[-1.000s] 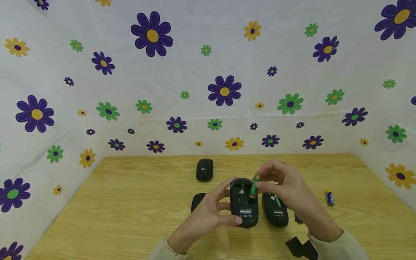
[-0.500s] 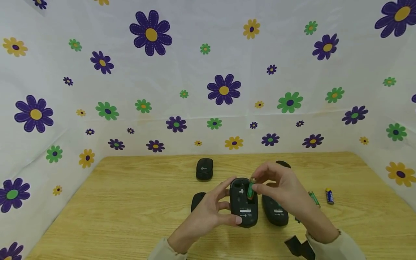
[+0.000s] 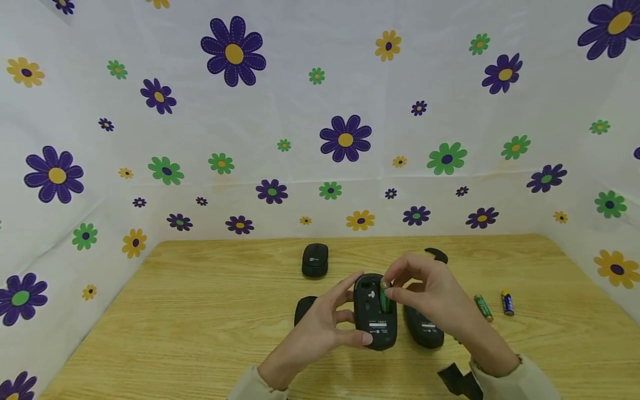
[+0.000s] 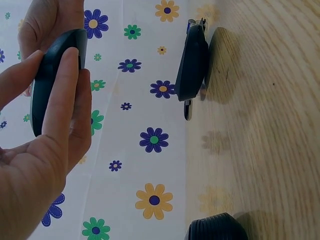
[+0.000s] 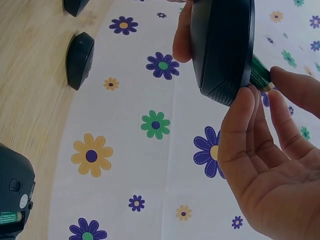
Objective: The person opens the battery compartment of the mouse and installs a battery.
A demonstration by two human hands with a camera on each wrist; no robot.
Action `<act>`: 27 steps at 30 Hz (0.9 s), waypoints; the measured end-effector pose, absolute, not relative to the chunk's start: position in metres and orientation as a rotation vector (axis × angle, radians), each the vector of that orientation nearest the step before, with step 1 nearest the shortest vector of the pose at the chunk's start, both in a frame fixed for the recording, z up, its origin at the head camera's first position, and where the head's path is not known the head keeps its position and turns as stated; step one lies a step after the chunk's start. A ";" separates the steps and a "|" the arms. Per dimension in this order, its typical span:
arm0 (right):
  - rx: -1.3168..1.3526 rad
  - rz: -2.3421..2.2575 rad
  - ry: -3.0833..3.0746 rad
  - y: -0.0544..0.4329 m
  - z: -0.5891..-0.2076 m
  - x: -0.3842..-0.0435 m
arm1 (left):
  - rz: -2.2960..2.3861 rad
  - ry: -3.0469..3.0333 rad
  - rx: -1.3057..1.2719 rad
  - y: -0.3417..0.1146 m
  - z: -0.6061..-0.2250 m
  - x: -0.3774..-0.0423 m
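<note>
My left hand [image 3: 325, 328] grips a black computer mouse [image 3: 376, 333] by its sides, its underside turned toward me with the battery slot uncovered. In my right hand [image 3: 432, 289] a green battery [image 3: 384, 300] is pinched between thumb and fingers. Its lower end lies in the slot while the upper end still tilts out. From the side, the right wrist view shows the battery [image 5: 261, 75] sticking out of the mouse's underside [image 5: 222, 50]. The left wrist view has the left hand's fingers [image 4: 62, 95] wrapped along the mouse.
Beside the right hand lies another upturned mouse [image 3: 424, 330], with a green battery [image 5: 10, 217] in it. A green battery [image 3: 483, 308] and a blue one [image 3: 507, 303] lie at right. Black covers [image 3: 452, 379] sit near the right sleeve. More mice stand behind [image 3: 315, 261] and left [image 3: 304, 308].
The right hand has moved slightly left and down, bringing the green battery from above the slot partly into it. The left hand and its mouse have stayed nearly still.
</note>
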State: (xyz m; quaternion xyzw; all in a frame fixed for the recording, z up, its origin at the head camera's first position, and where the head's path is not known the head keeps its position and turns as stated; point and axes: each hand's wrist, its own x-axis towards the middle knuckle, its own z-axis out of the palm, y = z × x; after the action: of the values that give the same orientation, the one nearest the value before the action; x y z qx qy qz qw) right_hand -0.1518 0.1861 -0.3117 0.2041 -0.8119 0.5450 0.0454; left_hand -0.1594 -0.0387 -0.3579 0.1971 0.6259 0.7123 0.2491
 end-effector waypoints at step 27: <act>0.707 2.625 -2.453 0.188 -0.337 -0.164 | 1.967 1.730 0.604 -0.044 -0.354 -0.159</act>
State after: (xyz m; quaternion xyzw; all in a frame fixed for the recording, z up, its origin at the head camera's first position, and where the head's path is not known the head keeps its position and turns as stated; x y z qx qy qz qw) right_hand -0.1640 0.1879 -0.3366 0.1865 -0.6475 0.6927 -0.2570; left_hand -0.1591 -0.0438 -0.3537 0.2190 0.6271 0.7130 0.2245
